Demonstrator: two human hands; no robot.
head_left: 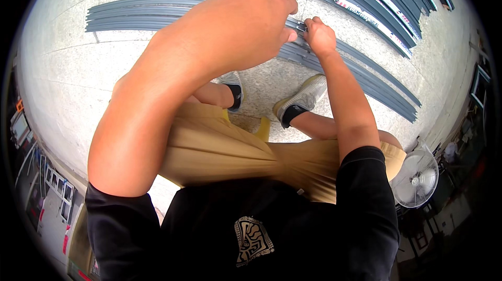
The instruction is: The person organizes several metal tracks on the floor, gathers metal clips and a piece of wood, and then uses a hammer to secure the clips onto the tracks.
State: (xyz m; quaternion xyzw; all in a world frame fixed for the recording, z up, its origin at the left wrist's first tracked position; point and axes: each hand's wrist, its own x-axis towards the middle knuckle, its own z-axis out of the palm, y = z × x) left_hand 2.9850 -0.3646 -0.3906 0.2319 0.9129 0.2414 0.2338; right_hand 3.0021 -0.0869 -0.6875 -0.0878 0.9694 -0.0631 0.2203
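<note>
Long grey profile strips [361, 79] lie side by side across the floor in front of my feet. My left hand [251, 27] is curled over their middle, its thumb and forefinger on either side of one strip; its other fingers are hidden. Just beyond those fingertips, a small dark fitting with a shiny metal part [300, 26] sits at the strip. My right hand [320, 36] pinches the fitting from the right, its fingers bent close together. What kind of fitting it is, I cannot tell.
Farther off lie more bundled dark profiles [376, 6], some with printed white film. My shoes [308, 95] stand close behind the near strips. A round fan [415, 179] is at the right. Metal frames [60, 192] lie at the lower left.
</note>
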